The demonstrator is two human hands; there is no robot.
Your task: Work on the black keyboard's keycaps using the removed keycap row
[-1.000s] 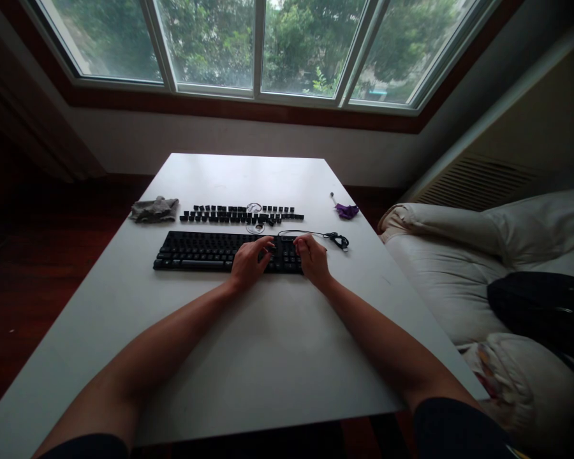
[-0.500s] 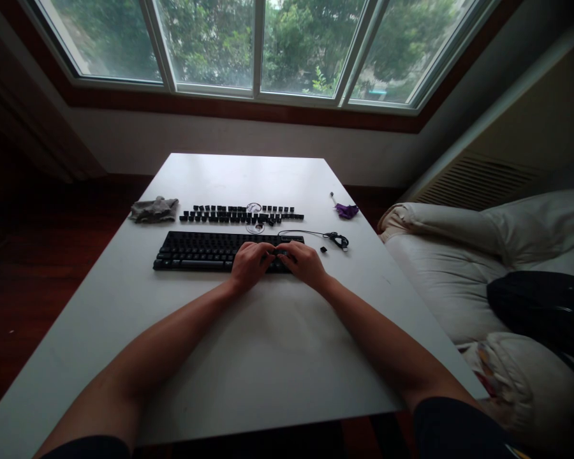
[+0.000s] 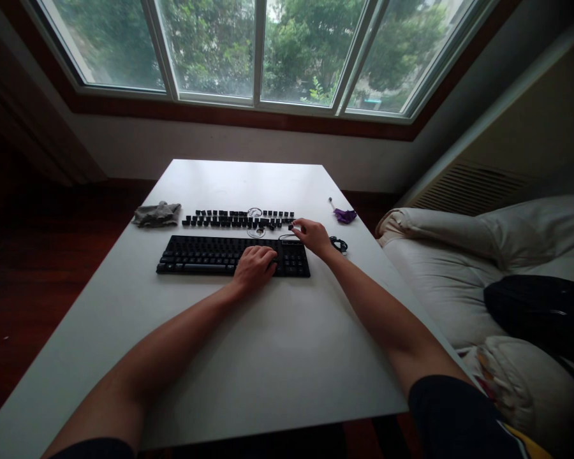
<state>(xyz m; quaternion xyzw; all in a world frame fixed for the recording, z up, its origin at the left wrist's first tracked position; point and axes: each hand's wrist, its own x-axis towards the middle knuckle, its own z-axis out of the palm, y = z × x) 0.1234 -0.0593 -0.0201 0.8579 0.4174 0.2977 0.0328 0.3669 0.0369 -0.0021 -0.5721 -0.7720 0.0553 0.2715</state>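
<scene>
A black keyboard (image 3: pixel 196 255) lies on the white table. My left hand (image 3: pixel 254 265) rests on its right part, fingers loosely bent over the keys, with no held object showing. Just beyond the keyboard's right end, my right hand (image 3: pixel 312 234) is at the end of the nearer row of loose keycaps (image 3: pixel 220 222). Its thumb and fingertips close around a black keycap (image 3: pixel 291 227). A farther row of keycaps (image 3: pixel 229 213) runs behind. The keyboard cable (image 3: pixel 338 244) lies coiled, partly hidden behind my right wrist.
A crumpled grey cloth (image 3: pixel 157 215) lies at the left table edge. On the right are a purple cloth (image 3: pixel 345 217) and a small stick-like tool (image 3: pixel 331 204). Two clear round objects (image 3: pixel 256 233) lie among the keycaps. A padded sofa (image 3: pixel 430 255) stands right of the table.
My right hand has left the keyboard and moved away from me to the keycap row, closing on a keycap. My left hand stays on the keyboard. The view has shifted slightly.
</scene>
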